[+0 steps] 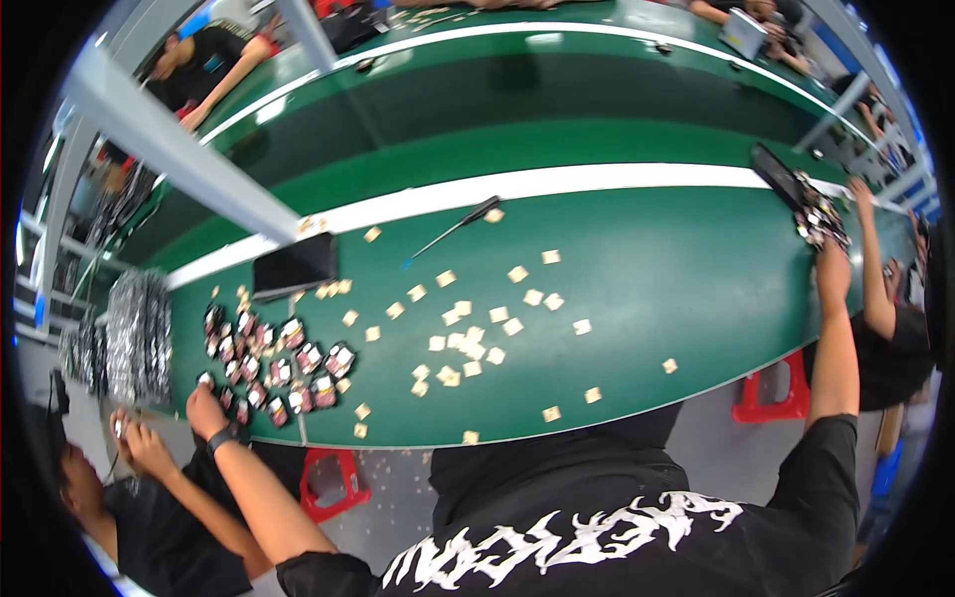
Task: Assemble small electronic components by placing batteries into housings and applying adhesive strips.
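Note:
My left hand [206, 412], below a dark wristband, reaches to the left end of the green table. Its fingers are bent closed around a small black part with a whitish face [205, 380], beside a spread of similar small black parts [281, 372] with white and reddish faces. Far off to the right, my right hand [834, 267] touches a heap of small dark and shiny parts [822, 223]. Its fingertips are lost among them, so their grip is unclear. A long black tray [778, 176] lies against that heap.
Many small cream squares [468, 341] lie scattered over the table [637, 259]. Behind them are a screwdriver [453, 231] and a black rectangular tray [295, 266]. Stacked silvery packs [139, 333] stand at left. Co-workers sit on both sides; red stools [333, 485] stand below the edge.

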The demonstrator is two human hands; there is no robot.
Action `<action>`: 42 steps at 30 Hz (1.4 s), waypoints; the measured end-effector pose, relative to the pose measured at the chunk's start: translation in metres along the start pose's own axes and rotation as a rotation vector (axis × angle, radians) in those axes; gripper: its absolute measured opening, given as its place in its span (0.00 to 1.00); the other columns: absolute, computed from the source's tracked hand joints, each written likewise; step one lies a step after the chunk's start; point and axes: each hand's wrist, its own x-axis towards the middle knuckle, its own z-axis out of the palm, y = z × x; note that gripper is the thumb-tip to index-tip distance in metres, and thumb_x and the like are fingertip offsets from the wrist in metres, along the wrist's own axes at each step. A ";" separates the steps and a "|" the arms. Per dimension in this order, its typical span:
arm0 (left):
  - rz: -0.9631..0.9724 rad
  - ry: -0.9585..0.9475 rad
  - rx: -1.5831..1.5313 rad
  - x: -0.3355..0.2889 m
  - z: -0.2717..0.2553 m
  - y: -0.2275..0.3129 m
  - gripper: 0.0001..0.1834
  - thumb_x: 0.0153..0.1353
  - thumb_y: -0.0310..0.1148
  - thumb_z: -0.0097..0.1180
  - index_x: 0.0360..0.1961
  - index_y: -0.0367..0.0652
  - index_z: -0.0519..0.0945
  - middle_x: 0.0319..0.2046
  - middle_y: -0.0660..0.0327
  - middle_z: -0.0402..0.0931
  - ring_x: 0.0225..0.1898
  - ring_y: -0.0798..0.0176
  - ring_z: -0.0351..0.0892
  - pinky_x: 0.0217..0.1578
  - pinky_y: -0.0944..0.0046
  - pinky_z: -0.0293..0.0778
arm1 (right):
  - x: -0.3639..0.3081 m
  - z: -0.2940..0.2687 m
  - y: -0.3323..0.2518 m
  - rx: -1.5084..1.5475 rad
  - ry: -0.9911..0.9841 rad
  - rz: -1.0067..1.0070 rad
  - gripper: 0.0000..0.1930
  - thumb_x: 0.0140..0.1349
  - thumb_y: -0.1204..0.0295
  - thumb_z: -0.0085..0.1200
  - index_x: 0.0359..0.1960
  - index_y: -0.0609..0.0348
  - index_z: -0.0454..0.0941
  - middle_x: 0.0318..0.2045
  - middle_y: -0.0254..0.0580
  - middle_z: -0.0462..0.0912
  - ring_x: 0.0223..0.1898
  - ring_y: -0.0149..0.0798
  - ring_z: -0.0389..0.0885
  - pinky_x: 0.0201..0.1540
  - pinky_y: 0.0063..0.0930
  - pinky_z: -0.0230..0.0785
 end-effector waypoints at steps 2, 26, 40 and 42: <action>0.031 0.039 0.078 0.004 0.009 0.002 0.22 0.63 0.44 0.60 0.43 0.32 0.87 0.37 0.54 0.88 0.37 0.60 0.83 0.44 0.60 0.75 | -0.010 -0.017 0.002 -0.038 0.025 -0.039 0.12 0.62 0.76 0.50 0.47 0.57 0.78 0.45 0.57 0.84 0.47 0.61 0.83 0.48 0.55 0.75; -0.090 -1.846 -0.903 -0.432 0.115 0.320 0.29 0.76 0.42 0.47 0.69 0.33 0.66 0.57 0.52 0.78 0.41 0.71 0.76 0.38 0.71 0.71 | -0.180 -0.245 -0.299 0.820 0.581 -1.216 0.08 0.48 0.75 0.63 0.32 0.55 0.81 0.39 0.40 0.88 0.19 0.24 0.63 0.19 0.18 0.52; -0.255 -1.379 -0.843 -0.439 0.118 0.287 0.17 0.71 0.20 0.53 0.60 0.30 0.74 0.47 0.53 0.83 0.39 0.68 0.84 0.38 0.69 0.81 | -0.230 -0.257 -0.350 1.025 -0.230 -0.556 0.15 0.53 0.62 0.72 0.24 0.57 0.80 0.33 0.41 0.81 0.22 0.40 0.76 0.24 0.32 0.69; -0.223 -1.357 -0.809 -0.442 0.117 0.289 0.17 0.71 0.19 0.54 0.59 0.29 0.75 0.46 0.55 0.82 0.39 0.68 0.84 0.38 0.69 0.82 | -0.231 -0.258 -0.353 0.991 -0.316 -0.501 0.17 0.55 0.60 0.72 0.21 0.57 0.79 0.26 0.39 0.79 0.21 0.41 0.76 0.22 0.34 0.68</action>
